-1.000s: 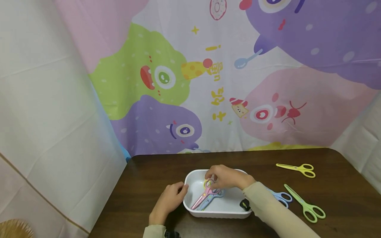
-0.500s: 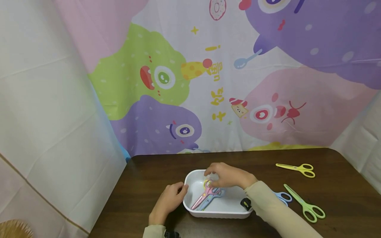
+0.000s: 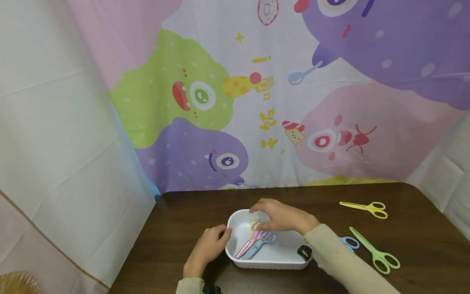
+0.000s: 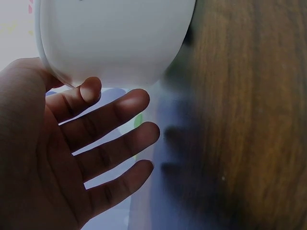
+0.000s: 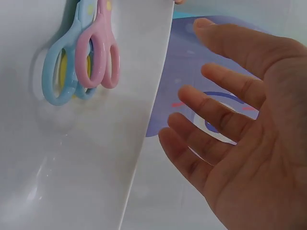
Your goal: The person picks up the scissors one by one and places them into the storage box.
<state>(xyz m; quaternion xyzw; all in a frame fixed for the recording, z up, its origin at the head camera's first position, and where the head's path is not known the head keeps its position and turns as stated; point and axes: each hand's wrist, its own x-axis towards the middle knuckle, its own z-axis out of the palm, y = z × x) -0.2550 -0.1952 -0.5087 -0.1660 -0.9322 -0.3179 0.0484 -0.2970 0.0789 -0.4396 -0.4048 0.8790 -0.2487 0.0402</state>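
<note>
A white tray (image 3: 268, 264) sits on the dark wooden table (image 3: 183, 220). In it lie pink scissors (image 3: 252, 242) on top of blue scissors (image 3: 262, 245), with a bit of yellow handle (image 3: 255, 225) under them. My right hand (image 3: 260, 217) hovers over their handles with fingers spread and holds nothing; the right wrist view shows the open right hand (image 5: 206, 115) beside the tray (image 5: 86, 158), the pink handles (image 5: 103, 52) and the blue handles (image 5: 53, 72). My left hand (image 3: 220, 236) rests with straight fingers (image 4: 120, 124) against the tray's left outer wall (image 4: 115, 38).
Right of the tray lie yellow scissors (image 3: 365, 207) and green scissors (image 3: 374, 250) on the table. Another blue pair (image 3: 349, 243) is partly hidden behind my right forearm. A cartoon-printed cloth (image 3: 235, 102) hangs behind the table. The table's left edge is near my left hand.
My right hand has lifted a little off the scissors' handles in the tray. The left hand and the tray have stayed put.
</note>
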